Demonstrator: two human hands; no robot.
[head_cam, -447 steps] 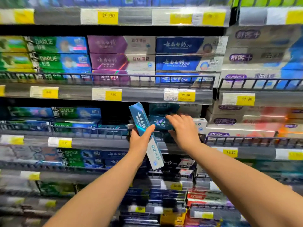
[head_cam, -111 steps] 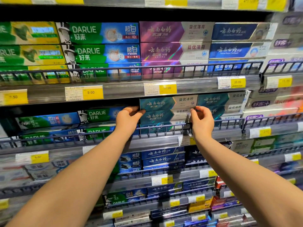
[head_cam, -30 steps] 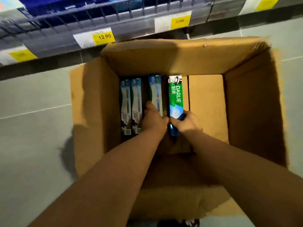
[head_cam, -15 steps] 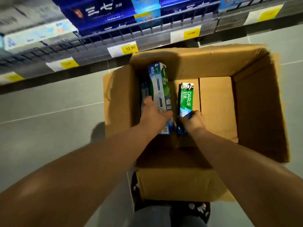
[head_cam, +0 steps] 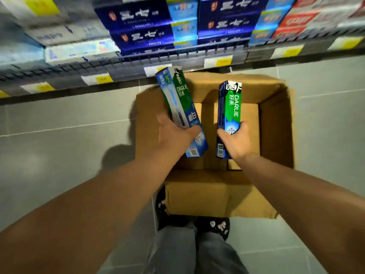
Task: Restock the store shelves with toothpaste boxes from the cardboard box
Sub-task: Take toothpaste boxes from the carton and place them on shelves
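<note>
An open brown cardboard box (head_cam: 276,123) stands on the grey floor below me. My left hand (head_cam: 173,133) grips a green and blue Darlie toothpaste box (head_cam: 178,103) by its lower end, tilted left, held above the carton. My right hand (head_cam: 235,141) grips a second Darlie toothpaste box (head_cam: 230,107), nearly upright, over the carton's middle. The carton's bare bottom shows between and beside the two boxes; what lies under my hands is hidden.
The lowest shelves (head_cam: 177,54) run across the top, with wire rails, yellow price tags and stacked dark blue toothpaste packs (head_cam: 142,26). Grey floor tiles (head_cam: 59,135) lie left and right of the carton. My legs and black shoes (head_cam: 217,226) are just behind it.
Both hands have risen out of the carton, each lifting its Darlie box higher. The view has tilted up, showing more of the lower shelves.
</note>
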